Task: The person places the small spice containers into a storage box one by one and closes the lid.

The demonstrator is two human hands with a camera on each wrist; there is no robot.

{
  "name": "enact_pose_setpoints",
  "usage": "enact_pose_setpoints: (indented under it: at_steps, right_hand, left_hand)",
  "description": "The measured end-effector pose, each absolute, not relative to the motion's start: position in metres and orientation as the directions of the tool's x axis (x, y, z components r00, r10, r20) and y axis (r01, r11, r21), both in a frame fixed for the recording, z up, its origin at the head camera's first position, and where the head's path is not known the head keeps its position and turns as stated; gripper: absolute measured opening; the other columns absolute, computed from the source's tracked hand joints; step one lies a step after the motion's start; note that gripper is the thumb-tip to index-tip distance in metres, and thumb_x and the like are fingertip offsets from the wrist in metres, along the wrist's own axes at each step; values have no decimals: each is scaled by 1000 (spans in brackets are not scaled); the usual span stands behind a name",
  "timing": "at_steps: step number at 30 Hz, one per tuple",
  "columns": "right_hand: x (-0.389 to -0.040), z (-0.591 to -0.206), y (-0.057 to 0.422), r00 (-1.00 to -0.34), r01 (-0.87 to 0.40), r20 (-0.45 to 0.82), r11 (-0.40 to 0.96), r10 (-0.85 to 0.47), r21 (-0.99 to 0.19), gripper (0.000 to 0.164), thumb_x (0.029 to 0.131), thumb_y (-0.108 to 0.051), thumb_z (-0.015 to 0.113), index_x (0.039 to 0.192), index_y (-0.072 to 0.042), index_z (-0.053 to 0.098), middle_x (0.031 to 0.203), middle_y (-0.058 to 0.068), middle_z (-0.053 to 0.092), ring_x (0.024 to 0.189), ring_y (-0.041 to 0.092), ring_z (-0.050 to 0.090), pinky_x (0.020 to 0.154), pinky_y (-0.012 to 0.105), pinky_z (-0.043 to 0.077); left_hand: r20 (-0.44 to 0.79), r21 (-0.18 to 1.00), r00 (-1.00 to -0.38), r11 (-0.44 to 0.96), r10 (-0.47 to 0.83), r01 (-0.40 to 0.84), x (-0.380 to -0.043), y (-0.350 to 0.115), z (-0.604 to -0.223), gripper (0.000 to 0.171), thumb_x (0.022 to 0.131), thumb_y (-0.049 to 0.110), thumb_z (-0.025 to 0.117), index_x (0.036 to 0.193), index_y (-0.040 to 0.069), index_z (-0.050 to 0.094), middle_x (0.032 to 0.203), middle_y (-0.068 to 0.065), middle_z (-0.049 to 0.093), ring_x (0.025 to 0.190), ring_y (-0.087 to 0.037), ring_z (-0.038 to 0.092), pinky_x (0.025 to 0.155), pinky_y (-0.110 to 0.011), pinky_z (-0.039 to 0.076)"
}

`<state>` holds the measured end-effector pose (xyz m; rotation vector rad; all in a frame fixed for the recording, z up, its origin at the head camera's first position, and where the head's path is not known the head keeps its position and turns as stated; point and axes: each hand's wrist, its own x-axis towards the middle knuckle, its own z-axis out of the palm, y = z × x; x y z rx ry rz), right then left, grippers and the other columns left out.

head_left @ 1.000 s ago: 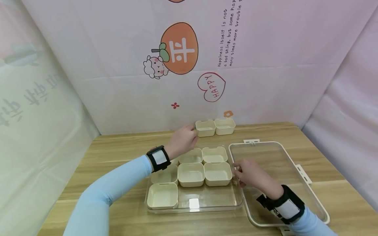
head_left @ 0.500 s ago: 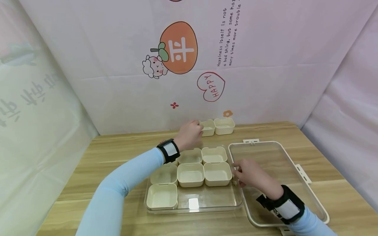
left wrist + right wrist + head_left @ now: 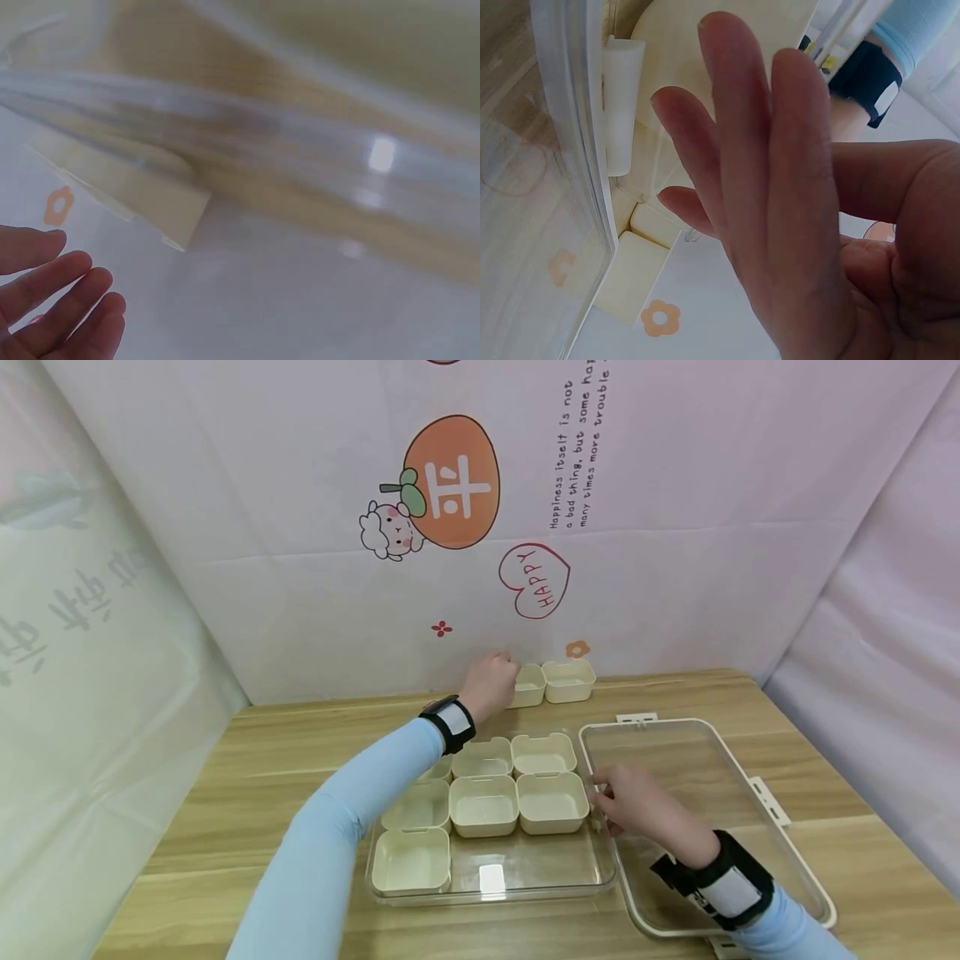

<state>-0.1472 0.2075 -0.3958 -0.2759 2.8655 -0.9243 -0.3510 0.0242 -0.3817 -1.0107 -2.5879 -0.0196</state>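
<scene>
At the back of the table, my left hand [image 3: 489, 687] reaches beside two small cream plastic boxes and overlaps the left box [image 3: 529, 687] in the head view. In the left wrist view its fingers [image 3: 90, 292] are loosely extended, with a gap between them and a cream box [image 3: 150, 195]. The right box [image 3: 569, 682] stands beside its mate against the backdrop. My right hand [image 3: 637, 802] hovers at the right edge of a clear container [image 3: 532, 868] holding several such boxes. Its fingers [image 3: 739, 97] are relaxed and hold nothing.
A clear lid [image 3: 675, 743] with a cream rim and side clips lies right of the container, under my right forearm. The printed white cloth backdrop [image 3: 337, 635] rises behind the wooden table [image 3: 225, 827].
My left hand has moved right and slightly away from me, from the left box's outer side to over its left part. The right hand and boxes stay put.
</scene>
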Motion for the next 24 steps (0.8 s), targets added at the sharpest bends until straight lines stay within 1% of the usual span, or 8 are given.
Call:
enact_pose_setpoints:
  at_steps: [4,10,14,19,20,21,24]
  right_hand:
    - [-147,-397,207,-977,-133,-58,800,-205,-585,31,82,-4,52,110,6,57,62,5,64,38,6,53,46,20,46]
    - [-148,-397,208,-977,-112,-79,792,-198,-600,32,82,-4,51,112,7,55,63,5,64,39,7,54,45,21,46]
    - [-148,-397,208,-978,-109,-80,793,-194,-600,32,82,-4,52,112,7,55,63,5,65,39,8,54,45,21,46]
    - [-148,-397,208,-977,-129,-68,808,-204,-575,32,82,-5,52,112,6,56,63,4,65,38,6,53,45,20,46]
    - [-148,-397,208,-977,-129,-67,808,-204,-574,32,82,-5,52,111,6,56,63,3,65,38,6,53,45,20,46]
    - [-148,-397,208,-976,-132,-66,808,-207,-574,32,82,-5,52,111,6,56,63,3,64,38,6,53,45,20,45]
    - [-148,-397,207,-978,-121,-70,804,-198,-583,31,82,-5,52,110,5,57,62,3,64,38,6,53,44,21,45]
  left_hand:
    - [303,-151,-699,757,648,636,-359,29,-384,11,79,7,55,84,11,64,82,-3,58,78,-16,55,64,-28,48]
    - [240,-170,-729,768,640,618,-363,32,-382,10,76,7,59,84,11,63,82,-3,61,76,-17,57,59,-30,49]
    - [192,-177,-740,764,645,620,-364,31,-381,11,79,6,57,87,11,62,85,-4,62,77,-18,58,57,-32,50]
    - [108,-155,-750,757,652,635,-369,33,-380,13,83,3,52,88,9,63,87,-7,63,81,-21,60,61,-34,51]
    - [90,-151,-754,757,651,635,-370,34,-380,13,84,3,52,88,8,63,87,-7,63,81,-22,60,62,-34,51]
    - [100,-152,-744,749,661,645,-373,34,-382,12,83,2,53,85,9,63,84,-7,63,78,-21,60,59,-33,51]
    - [62,-152,-753,752,655,641,-377,36,-383,10,83,4,53,83,8,62,83,-6,62,77,-20,58,60,-31,49]
